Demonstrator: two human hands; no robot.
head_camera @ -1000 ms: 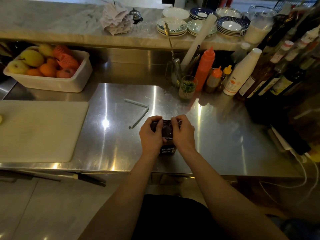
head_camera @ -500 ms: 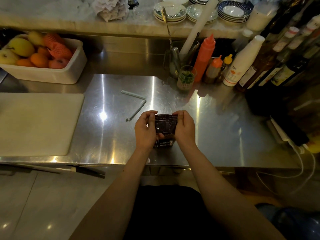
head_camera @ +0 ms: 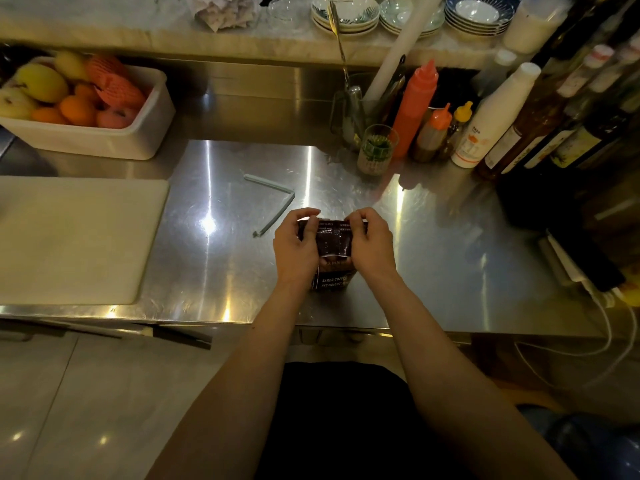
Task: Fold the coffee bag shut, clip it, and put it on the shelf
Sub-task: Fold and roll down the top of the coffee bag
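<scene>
A dark brown coffee bag (head_camera: 331,252) with white print stands on the steel counter (head_camera: 433,244) near its front edge. My left hand (head_camera: 295,249) grips the bag's top left corner and my right hand (head_camera: 371,245) grips the top right corner; the top flap is bent over towards me. A pale grey bag clip (head_camera: 273,202), hinged open into an L shape, lies flat on the counter just beyond and left of my left hand, touching nothing. A marble shelf (head_camera: 138,32) runs along the back, above the counter.
A white cutting board (head_camera: 76,237) lies at the left. Behind it stands a white tub of fruit (head_camera: 104,136). Squeeze bottles (head_camera: 415,105), a glass (head_camera: 376,150), a utensil holder and dark bottles (head_camera: 568,126) crowd the back right. Stacked plates (head_camera: 346,15) sit on the shelf.
Both hands stayed on the bag's top and folded the flap further over towards me. The view tilted down a little. The clip has not moved.
</scene>
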